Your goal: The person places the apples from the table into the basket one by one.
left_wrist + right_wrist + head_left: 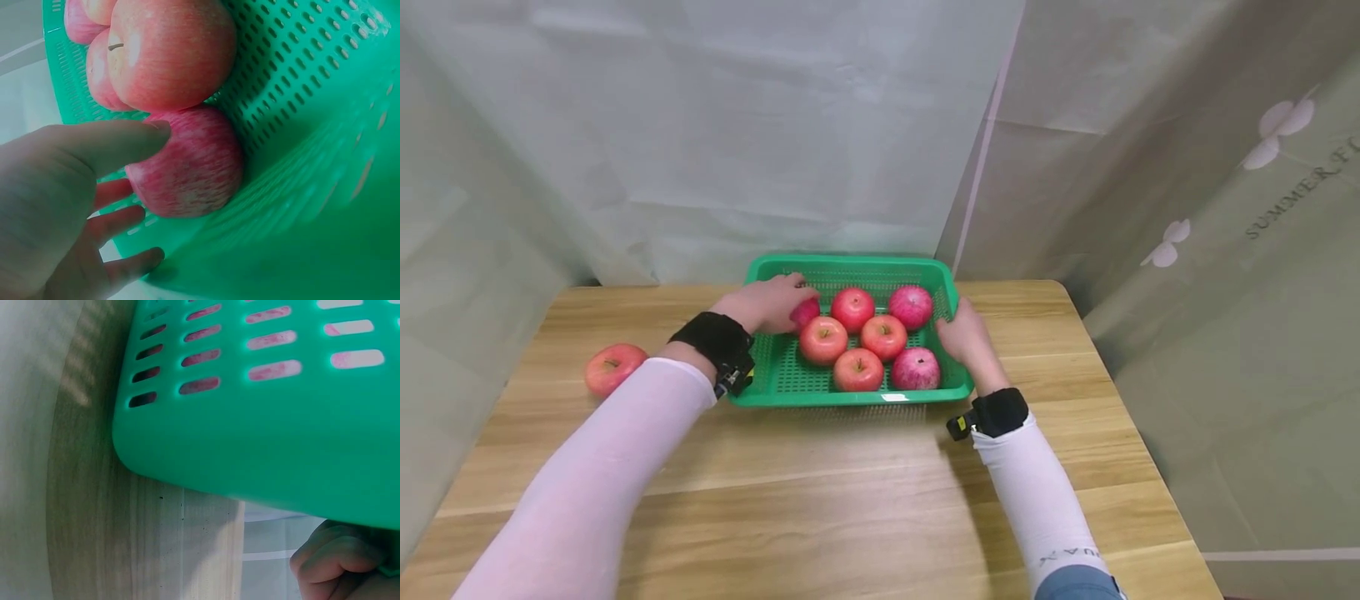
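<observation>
A green plastic basket (850,400) holds several apples, some orange-red and some darker, streaked crimson. My left hand (771,302) reaches into its back left corner, at a streaked crimson apple (190,165). In the left wrist view the thumb lies across the near side of this apple, and the other fingers spread beside it, with two fingertips off its surface. The apple rests against an orange-red apple (172,53). At the basket's right side my right hand (964,332) grips the rim; its curled fingers show low in the right wrist view.
One orange-red apple (614,369) lies on the wooden table (805,508), left of the basket and near my left forearm. Grey sheeting (760,133) hangs behind the table, close to the basket's back rim. More printed sheeting (1240,333) hangs at the right.
</observation>
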{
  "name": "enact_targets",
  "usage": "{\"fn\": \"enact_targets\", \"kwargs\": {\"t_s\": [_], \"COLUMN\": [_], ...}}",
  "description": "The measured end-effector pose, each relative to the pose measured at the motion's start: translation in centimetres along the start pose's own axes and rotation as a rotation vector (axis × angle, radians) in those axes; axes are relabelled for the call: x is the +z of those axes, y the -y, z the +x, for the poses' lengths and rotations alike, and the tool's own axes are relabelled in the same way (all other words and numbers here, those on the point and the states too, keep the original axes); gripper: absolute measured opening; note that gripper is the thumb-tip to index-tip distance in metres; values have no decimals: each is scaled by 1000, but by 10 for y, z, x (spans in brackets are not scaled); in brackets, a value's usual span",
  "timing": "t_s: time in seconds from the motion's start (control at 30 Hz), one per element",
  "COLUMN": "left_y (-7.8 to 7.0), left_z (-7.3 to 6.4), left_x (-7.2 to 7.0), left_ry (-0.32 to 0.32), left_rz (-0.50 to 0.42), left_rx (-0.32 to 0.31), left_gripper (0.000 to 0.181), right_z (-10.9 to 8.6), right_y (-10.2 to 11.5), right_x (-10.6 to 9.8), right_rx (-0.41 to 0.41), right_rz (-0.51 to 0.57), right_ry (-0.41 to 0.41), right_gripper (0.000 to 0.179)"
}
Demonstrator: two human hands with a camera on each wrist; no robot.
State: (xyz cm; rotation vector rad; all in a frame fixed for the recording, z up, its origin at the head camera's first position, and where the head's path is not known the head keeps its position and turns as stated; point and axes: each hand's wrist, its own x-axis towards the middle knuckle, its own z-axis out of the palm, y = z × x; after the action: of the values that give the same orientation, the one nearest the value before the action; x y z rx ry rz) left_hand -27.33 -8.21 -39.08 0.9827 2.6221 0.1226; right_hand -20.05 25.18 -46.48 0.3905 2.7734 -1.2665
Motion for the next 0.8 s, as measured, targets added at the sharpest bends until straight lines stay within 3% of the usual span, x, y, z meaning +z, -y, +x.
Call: {"fn": "enact_targets", "kwargs": {"t_s": [0.23,0.33,0.53,0.8], "left_y": [4,6,15,31], "left_z": [-3,-4,-10,-31], "left_x": [-5,-7,-10,-11], "left_ry": [-23,-50,-150,-275], "left_rz": [-63,-68,-129,-210], "left_rx": [33,77,159,180], "left_gripper": [59,57,51,54], "right_z": [1,0,-1,-2], "right_y": [-1,-1,-1,-2], "right_x": [1,0,0,-2], "right_rx": [-4,-4,-4,-1], "right_rz": [-10,-10,-1,1], "right_ry": [-2,-10,-3,-6], "right_gripper": [60,60,62,62]}}
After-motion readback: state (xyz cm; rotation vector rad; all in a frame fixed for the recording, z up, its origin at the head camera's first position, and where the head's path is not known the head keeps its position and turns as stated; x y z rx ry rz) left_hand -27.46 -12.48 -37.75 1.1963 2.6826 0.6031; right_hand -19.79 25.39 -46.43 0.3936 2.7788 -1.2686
